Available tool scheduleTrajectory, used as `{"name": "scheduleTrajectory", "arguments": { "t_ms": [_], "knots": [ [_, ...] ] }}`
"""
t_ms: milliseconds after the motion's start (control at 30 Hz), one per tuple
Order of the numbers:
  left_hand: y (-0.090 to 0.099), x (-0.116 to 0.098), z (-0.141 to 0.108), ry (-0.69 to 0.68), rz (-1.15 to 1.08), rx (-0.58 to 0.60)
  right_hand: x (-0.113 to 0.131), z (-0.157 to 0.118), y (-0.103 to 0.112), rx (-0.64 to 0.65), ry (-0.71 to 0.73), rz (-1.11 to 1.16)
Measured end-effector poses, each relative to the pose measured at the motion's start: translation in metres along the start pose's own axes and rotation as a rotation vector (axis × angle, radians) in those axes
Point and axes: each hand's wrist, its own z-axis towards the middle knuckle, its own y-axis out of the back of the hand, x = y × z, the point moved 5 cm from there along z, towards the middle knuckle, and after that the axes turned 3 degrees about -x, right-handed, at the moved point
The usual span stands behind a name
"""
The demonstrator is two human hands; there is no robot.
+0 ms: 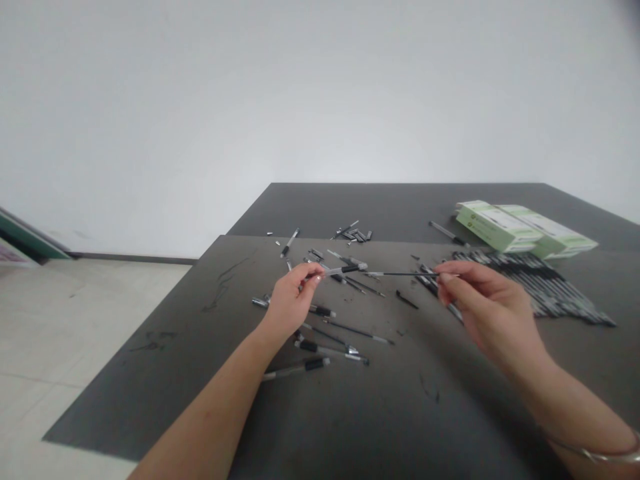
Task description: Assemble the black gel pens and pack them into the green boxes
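Between finger and thumb, my left hand (294,297) pinches a clear pen barrel (345,270) with a black grip, pointing right. My right hand (487,300) is closed on a thin black pen refill (407,274) held level, its pale end near the barrel's front end. I cannot tell whether the two touch. Below my left hand lie loose parts on the dark table: a pen barrel (300,369) with a black grip, a refill (357,331) and several others. A black pen cap (407,299) lies between my hands.
Many pens (555,287) lie side by side in a row at the right. Behind them stand two green and white boxes (500,227). Small dark parts (357,235) are heaped at the middle back. The table's left edge drops to a pale floor (100,320).
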Motion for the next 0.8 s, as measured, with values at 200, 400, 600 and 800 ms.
{"name": "scheduleTrajectory", "arguments": {
  "t_ms": [200,400,600,800],
  "knots": [
    [-0.005,-0.005,-0.004,-0.030,-0.088,0.060,0.001,-0.006,-0.018,0.137,-0.094,0.186],
    [-0.006,-0.007,-0.005,-0.007,-0.155,0.067,0.006,-0.010,-0.020,0.176,-0.090,0.265],
    [-0.008,-0.012,-0.008,-0.042,-0.183,0.126,0.014,-0.017,-0.031,0.312,-0.151,0.378],
    [-0.013,-0.016,-0.014,-0.045,-0.216,0.191,0.013,-0.017,-0.031,0.301,-0.223,0.454]
  ]
}}
